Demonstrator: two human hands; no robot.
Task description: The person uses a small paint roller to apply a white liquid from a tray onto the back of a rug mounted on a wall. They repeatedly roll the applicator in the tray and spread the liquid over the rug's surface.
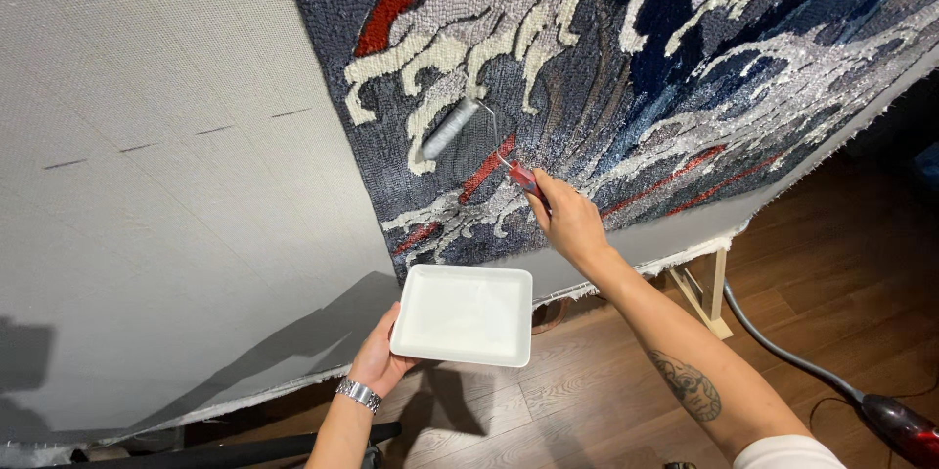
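My right hand (567, 223) grips the red handle of a small paint roller (452, 129). Its grey sleeve presses on the back of a tufted rug (626, 68) with blue, white and red wave patterns, stretched on a pale backing cloth (147, 185). My left hand (377, 361), with a metal watch at the wrist, holds a white rectangular tray (463, 314) from below, just under the rug's lower edge. The tray's inside looks white and flat.
A wooden frame leg (714, 295) stands on the brown plank floor (822, 273) at the right. A grey hose (782, 352) runs across the floor to a red appliance (905, 427) at the lower right corner. A dark bar lies at the bottom edge.
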